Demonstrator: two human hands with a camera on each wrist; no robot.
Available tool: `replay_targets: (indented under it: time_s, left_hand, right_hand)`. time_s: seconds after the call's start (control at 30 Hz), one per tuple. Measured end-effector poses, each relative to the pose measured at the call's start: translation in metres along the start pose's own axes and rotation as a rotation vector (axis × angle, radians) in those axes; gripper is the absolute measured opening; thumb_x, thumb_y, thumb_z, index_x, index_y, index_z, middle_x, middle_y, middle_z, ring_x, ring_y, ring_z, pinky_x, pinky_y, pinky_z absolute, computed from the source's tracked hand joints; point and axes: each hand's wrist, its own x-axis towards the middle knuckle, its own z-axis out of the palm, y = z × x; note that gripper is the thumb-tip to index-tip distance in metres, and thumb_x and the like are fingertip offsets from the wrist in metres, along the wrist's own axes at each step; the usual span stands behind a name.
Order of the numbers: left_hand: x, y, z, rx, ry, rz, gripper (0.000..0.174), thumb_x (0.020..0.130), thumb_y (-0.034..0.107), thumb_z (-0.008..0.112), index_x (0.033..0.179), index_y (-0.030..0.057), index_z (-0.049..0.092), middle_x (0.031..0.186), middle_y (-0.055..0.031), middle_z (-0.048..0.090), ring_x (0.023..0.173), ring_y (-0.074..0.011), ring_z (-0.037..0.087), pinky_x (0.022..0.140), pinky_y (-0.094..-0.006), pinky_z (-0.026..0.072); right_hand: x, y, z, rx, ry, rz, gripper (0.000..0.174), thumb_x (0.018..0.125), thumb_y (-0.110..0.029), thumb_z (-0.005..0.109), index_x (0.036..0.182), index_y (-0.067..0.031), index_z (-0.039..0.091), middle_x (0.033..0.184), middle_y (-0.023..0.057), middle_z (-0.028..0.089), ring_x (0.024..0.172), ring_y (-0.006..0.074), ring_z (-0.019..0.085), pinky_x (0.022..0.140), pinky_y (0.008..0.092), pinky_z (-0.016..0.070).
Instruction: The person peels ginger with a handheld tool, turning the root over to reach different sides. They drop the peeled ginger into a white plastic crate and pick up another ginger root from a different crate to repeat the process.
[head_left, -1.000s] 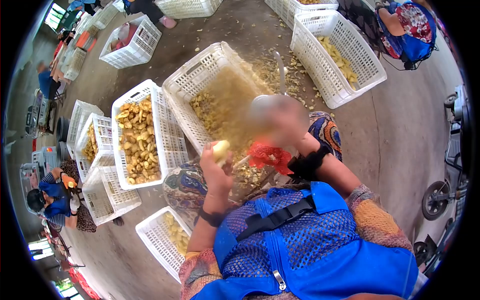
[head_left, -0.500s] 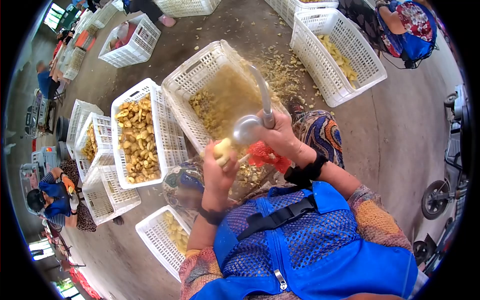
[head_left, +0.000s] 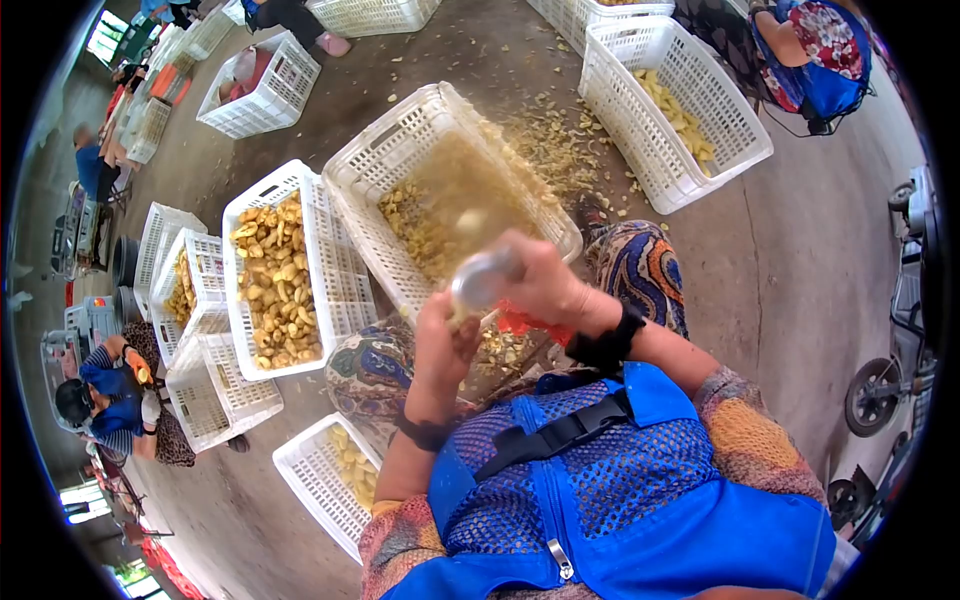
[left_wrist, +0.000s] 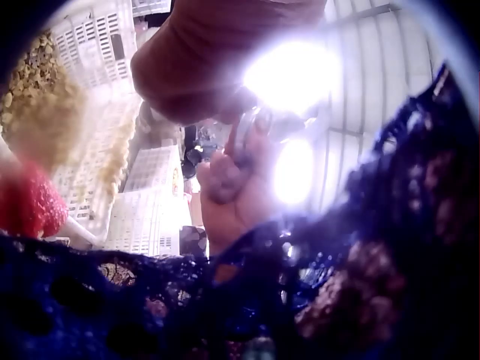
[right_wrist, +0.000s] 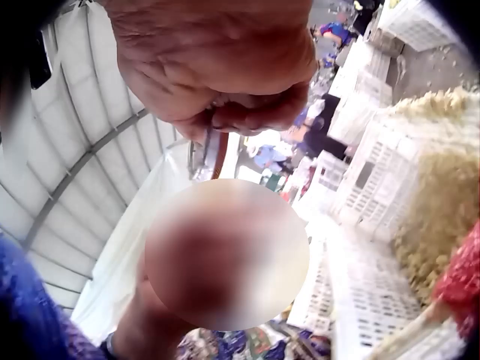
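In the head view my left hand grips a pale peeled piece of ginger, mostly hidden behind fingers and metal. My right hand holds a shiny metal tool with a rounded head, right up against the ginger. The tool's curved handle hardly shows from above. In the right wrist view, part of the metal tool sticks out below my right hand. Under both hands stands a white crate holding peelings. A red mesh bundle lies beneath my right wrist.
A white crate of unpeeled ginger stands at left. Pale pieces lie in a crate at lower left and another at upper right. Scraps litter the floor. Another person sits far left.
The metal tool swung from blurred motion by my right side in to the ginger, its handle dropping from upright view. My left hand stays nearly in place, holding the ginger.
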Motion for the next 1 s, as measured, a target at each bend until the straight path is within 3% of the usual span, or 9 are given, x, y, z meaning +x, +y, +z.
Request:
replay_targets:
  time_s: [0.1,0.13,0.3,0.43,0.47,0.63,0.73,0.87,1.0]
  left_hand:
    - [-0.005,0.002,-0.007,-0.030,-0.059,0.164,0.019,0.096,0.029,0.039,0.096,0.0126,0.048,0.063,0.0001,0.045,0.042,-0.0062,0.034,0.033,-0.0198,0.0235]
    - [-0.007,0.003,-0.009,0.021,-0.116,0.227,0.020,0.095,0.031,0.042,0.099,0.0117,0.047,0.068,0.0001,0.046,0.048,-0.0063,0.039,0.036,-0.0184,0.0267]
    - [0.001,-0.007,-0.014,0.386,-0.101,0.544,0.034,0.092,0.041,0.051,0.101,0.0082,0.046,0.069,-0.0025,0.049,0.054,-0.0081,0.047,0.044,-0.0170,0.0334]
    - [-0.012,-0.001,-0.016,0.482,-0.168,0.621,0.038,0.091,0.042,0.052,0.101,0.0066,0.046,0.069,-0.0044,0.053,0.055,-0.0094,0.048,0.047,-0.0196,0.0355]
    - [-0.013,0.001,-0.018,0.476,-0.214,0.651,0.034,0.093,0.039,0.051,0.101,0.0057,0.047,0.071,-0.0047,0.055,0.057,-0.0082,0.049,0.049,-0.0193,0.0368]
    - [-0.009,-0.001,-0.015,0.522,-0.271,0.797,0.026,0.096,0.031,0.049,0.106,0.0063,0.047,0.076,-0.0089,0.055,0.062,-0.0107,0.050,0.049,-0.0204,0.0384]
    - [-0.005,0.005,-0.013,0.572,-0.210,0.792,0.023,0.093,0.022,0.055,0.108,0.0047,0.052,0.081,-0.0065,0.059,0.062,-0.0079,0.050,0.052,-0.0197,0.0407]
    - [-0.006,0.007,-0.019,0.688,-0.185,0.554,0.026,0.084,0.007,0.065,0.107,0.0031,0.056,0.086,-0.0013,0.062,0.061,-0.0036,0.050,0.053,-0.0172,0.0415]
    - [-0.006,0.005,-0.015,0.782,-0.193,0.436,0.028,0.077,0.006,0.071,0.100,0.0030,0.055,0.088,-0.0047,0.064,0.079,-0.0092,0.060,0.067,-0.0223,0.0500]
  right_hand:
    - [0.018,0.026,-0.023,0.096,0.322,0.272,0.019,0.078,-0.012,0.069,0.088,0.0000,0.058,0.066,0.0047,0.060,0.056,0.0138,0.057,0.051,0.0300,0.0477]
    - [0.018,-0.007,-0.034,0.563,0.317,0.357,0.018,0.078,-0.011,0.069,0.088,0.0004,0.060,0.062,0.0010,0.058,0.050,0.0123,0.056,0.045,0.0294,0.0462]
    - [0.002,-0.017,-0.011,0.412,0.007,0.264,0.027,0.075,-0.011,0.071,0.097,0.0000,0.060,0.083,0.0044,0.060,0.076,0.0087,0.055,0.063,0.0257,0.0451]
    - [0.020,0.015,-0.023,0.084,0.192,0.483,0.021,0.075,-0.015,0.070,0.089,-0.0011,0.062,0.072,0.0043,0.061,0.063,0.0129,0.057,0.057,0.0303,0.0461]
    - [0.012,0.011,-0.029,0.415,0.253,0.462,0.016,0.075,-0.015,0.069,0.082,-0.0032,0.060,0.067,0.0075,0.060,0.057,0.0157,0.057,0.054,0.0322,0.0462]
    - [-0.005,0.003,-0.021,-0.102,0.200,0.071,0.014,0.073,-0.010,0.068,0.078,-0.0043,0.055,0.067,0.0115,0.059,0.059,0.0176,0.058,0.055,0.0335,0.0467]
    - [-0.006,0.007,-0.015,-0.094,0.188,0.037,0.014,0.075,-0.008,0.067,0.084,-0.0035,0.057,0.069,0.0080,0.061,0.061,0.0143,0.060,0.055,0.0311,0.0471]
    - [-0.002,0.004,-0.026,0.599,0.171,0.309,0.016,0.081,-0.009,0.065,0.095,-0.0026,0.060,0.076,-0.0015,0.062,0.064,0.0081,0.058,0.054,0.0257,0.0471]
    - [-0.006,0.000,-0.010,0.609,0.040,0.296,0.017,0.082,-0.011,0.067,0.094,-0.0024,0.059,0.072,-0.0009,0.058,0.056,0.0047,0.051,0.048,0.0206,0.0396]
